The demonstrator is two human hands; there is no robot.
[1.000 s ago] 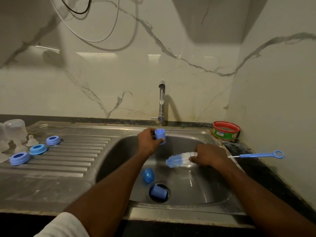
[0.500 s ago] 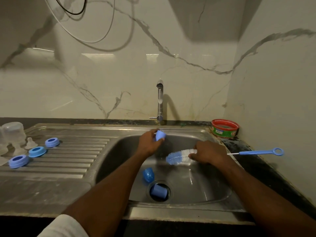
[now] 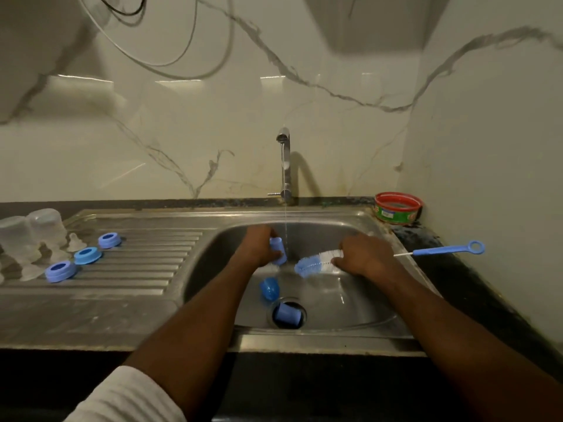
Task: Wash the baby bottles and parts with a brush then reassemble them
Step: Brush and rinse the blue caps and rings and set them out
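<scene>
Over the steel sink (image 3: pixel 350 306) my left hand (image 3: pixel 259 245) grips a small blue bottle cap (image 3: pixel 277 250) just beside the thin stream from the tap (image 3: pixel 284 166). My right hand (image 3: pixel 364 257) holds the bottle brush (image 3: pixel 316 262) near its blue-and-white bristle head, which points left toward the cap; the blue ring handle sticks out to the right. A second blue cap (image 3: pixel 269 288) lies in the basin, and another cap (image 3: pixel 286 314) sits in the drain hole.
On the drainboard at the left stand clear bottles (image 3: pixel 30 229), clear teats (image 3: pixel 74 241) and three blue screw rings (image 3: pixel 87 255). A red and green tub (image 3: pixel 397 208) sits in the back right corner. The wall is close on the right.
My left hand has lowered the cap and tilted it sideways next to the water stream. The brush hand has hardly moved. The view has shifted slightly.
</scene>
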